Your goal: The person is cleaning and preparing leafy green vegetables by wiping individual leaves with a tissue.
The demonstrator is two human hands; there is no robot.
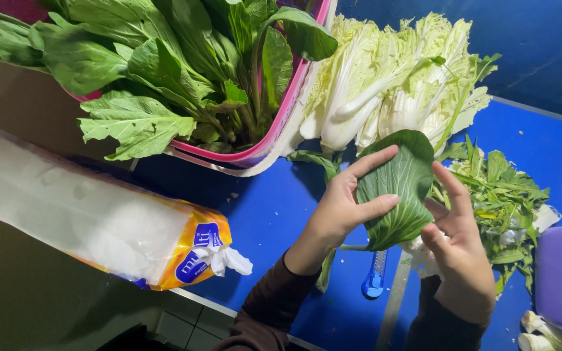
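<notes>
The left hand (343,211) and right hand (456,250) are together gripping one broad green leaf (398,192), spreading it flat above the middle of the blue worktop (268,214); it looks like the leaf is being checked or trimmed, which would call for a gentle pull without tearing. One pink basket (281,123) of greens is sitting at the far left edge, one napa cabbage (385,84) beside it, one pile of trimmings (505,208) lying rightward, one plastic bag (92,221) resting at the near left corner.
</notes>
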